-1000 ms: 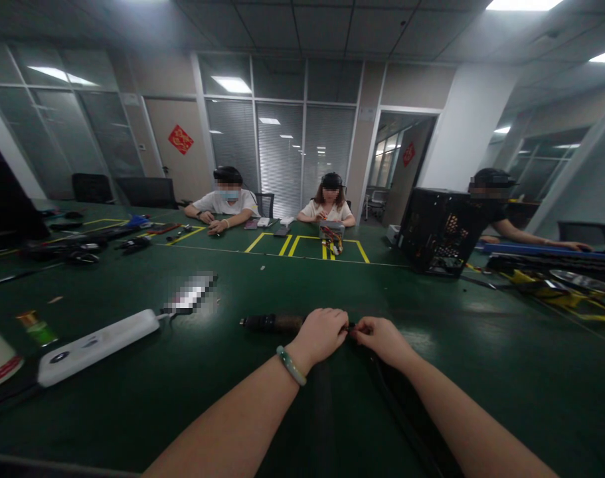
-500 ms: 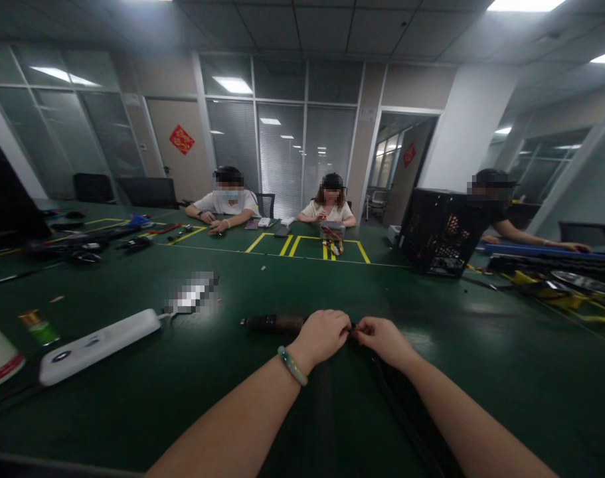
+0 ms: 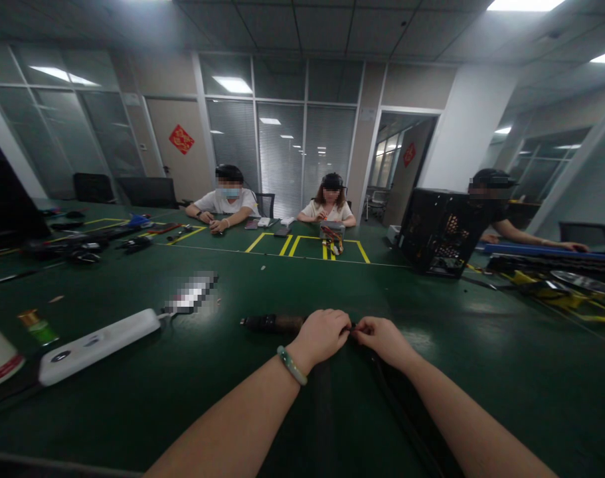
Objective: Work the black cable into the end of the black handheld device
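A dark cylindrical tool (image 3: 287, 323) with a black front, a brownish grip and a small metal tip lies on the green table, its tip to the left. It resembles an electric screwdriver. My left hand (image 3: 325, 332) is wrapped over the tool's right part, with a green bangle at the wrist. My right hand (image 3: 382, 337) pinches a small black piece at the tool's right end, close to the left fingertips. The piece is mostly hidden. Below the right hand a black cable (image 3: 394, 405) runs down towards the near edge.
On the left lie a white power strip (image 3: 100, 345), a phone-like device (image 3: 195, 292) and a small green bottle (image 3: 38, 328). A black computer case (image 3: 434, 232) stands at the right. Across the table sit two people; another person reaches in at the right. Yellow tape marks the far side.
Both my hands keep the same hold and place on the tool. The cable below my right hand has shifted very slightly.
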The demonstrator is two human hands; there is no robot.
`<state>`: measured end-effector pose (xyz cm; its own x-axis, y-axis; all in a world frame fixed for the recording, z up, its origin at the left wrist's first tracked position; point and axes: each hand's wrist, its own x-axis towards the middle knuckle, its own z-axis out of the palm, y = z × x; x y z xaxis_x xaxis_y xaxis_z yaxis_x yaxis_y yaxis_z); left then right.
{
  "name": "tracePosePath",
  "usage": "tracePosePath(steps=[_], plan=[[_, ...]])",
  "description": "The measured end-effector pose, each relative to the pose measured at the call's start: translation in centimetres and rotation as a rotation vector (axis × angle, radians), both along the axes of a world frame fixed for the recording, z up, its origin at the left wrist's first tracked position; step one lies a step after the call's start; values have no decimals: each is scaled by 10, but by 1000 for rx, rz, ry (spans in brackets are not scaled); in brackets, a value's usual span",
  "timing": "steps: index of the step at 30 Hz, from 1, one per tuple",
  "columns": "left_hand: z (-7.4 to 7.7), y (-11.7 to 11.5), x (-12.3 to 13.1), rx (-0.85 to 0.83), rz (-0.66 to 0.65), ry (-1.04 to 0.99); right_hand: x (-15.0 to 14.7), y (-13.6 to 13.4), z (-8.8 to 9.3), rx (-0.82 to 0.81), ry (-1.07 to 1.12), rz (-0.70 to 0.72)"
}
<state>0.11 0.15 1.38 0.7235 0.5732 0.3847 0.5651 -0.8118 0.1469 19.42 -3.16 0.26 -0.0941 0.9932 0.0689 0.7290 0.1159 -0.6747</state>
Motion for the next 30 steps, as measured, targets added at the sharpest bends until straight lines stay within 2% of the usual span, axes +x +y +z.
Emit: tracePosePath(steps=[11, 20, 30], plan=[[-3, 1, 1, 26, 8, -2, 2, 4, -5, 28, -25, 4], [0, 0, 1, 11, 28, 27, 3, 3, -5, 13, -19, 4], [-1, 0, 0, 8, 18, 0, 1, 0, 2, 0, -35, 3]])
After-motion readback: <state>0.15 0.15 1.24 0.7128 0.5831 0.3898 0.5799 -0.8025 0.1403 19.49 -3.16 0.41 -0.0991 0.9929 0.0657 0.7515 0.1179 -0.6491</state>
